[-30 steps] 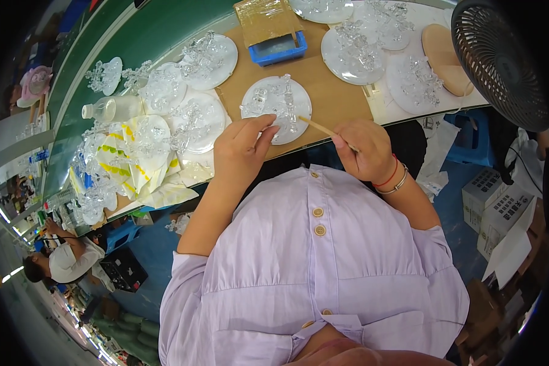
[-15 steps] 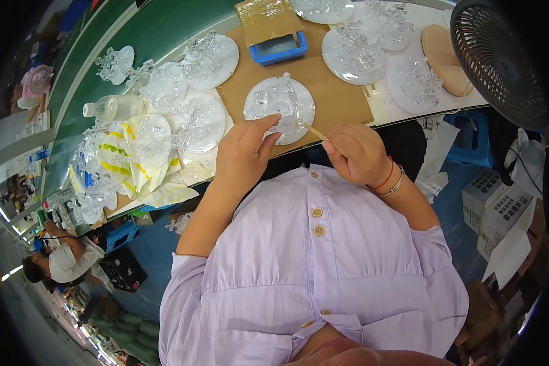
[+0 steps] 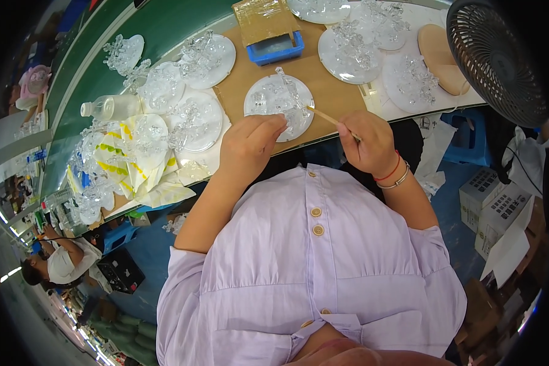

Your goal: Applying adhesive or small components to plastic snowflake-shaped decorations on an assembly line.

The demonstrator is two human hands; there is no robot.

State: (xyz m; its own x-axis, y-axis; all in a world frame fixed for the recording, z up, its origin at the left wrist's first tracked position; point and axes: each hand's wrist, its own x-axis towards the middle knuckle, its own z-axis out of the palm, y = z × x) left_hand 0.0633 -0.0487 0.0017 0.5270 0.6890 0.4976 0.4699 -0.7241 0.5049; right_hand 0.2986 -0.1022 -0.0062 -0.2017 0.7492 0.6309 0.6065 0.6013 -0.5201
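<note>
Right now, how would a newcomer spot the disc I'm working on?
Find the brown cardboard. On it, just below the blue tray in view, lies a round white disc bearing clear pieces. Unlike neighbouring discs, it has the tip of a tan stick, held in the right hand, over its right edge.

We hold a thin tan stick (image 3: 328, 118) in our right hand (image 3: 370, 141), pointing at clear pieces (image 3: 288, 91) on a white disc (image 3: 298, 127); our left hand (image 3: 251, 141) overlaps its edge.

One round white plate (image 3: 304, 125), I noted, lay on brown cardboard (image 3: 338, 97), clear pieces (image 3: 291, 91) upon it, slim tan stick (image 3: 325, 116), slanted, tip at plate's right rim.
</note>
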